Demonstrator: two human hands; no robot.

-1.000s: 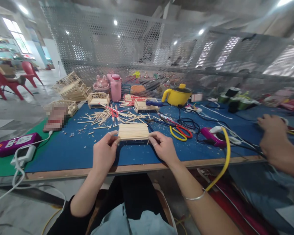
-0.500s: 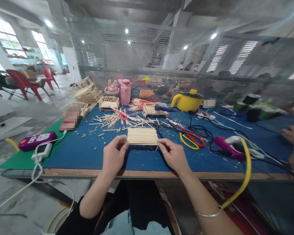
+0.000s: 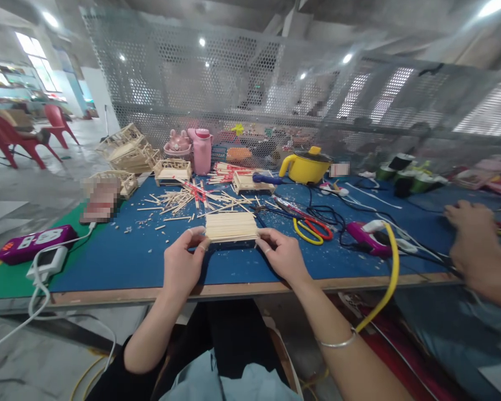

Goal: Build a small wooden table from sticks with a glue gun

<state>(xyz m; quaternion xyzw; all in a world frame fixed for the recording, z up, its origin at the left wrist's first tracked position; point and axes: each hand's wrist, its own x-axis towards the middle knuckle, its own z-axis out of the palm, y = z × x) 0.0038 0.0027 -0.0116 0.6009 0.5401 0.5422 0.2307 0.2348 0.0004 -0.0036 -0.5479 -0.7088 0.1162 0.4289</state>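
Between my two hands is a flat panel of pale wooden sticks [image 3: 231, 227] laid side by side, held just above the blue tabletop near its front edge. My left hand [image 3: 184, 257] pinches the panel's left end between thumb and fingers. At the opposite end, my right hand [image 3: 280, 253] grips the right edge in the same way. Beyond the panel lies a loose heap of sticks [image 3: 177, 201], some with red wrappers. A small stick-built frame [image 3: 250, 182] stands behind, with a blue-handled tool [image 3: 267, 179] resting on it.
Scissors [image 3: 313, 230] with red and yellow handles lie right of the panel, near black cables and a purple power strip [image 3: 365, 238]. A yellow pot [image 3: 307, 167] and pink bottle [image 3: 201, 151] stand behind. Another person's hand [image 3: 470, 220] rests at the far right.
My view has turned to the right, so everything sits further left. More of the other person's arm shows. Both my hands keep hold of the stick panel.
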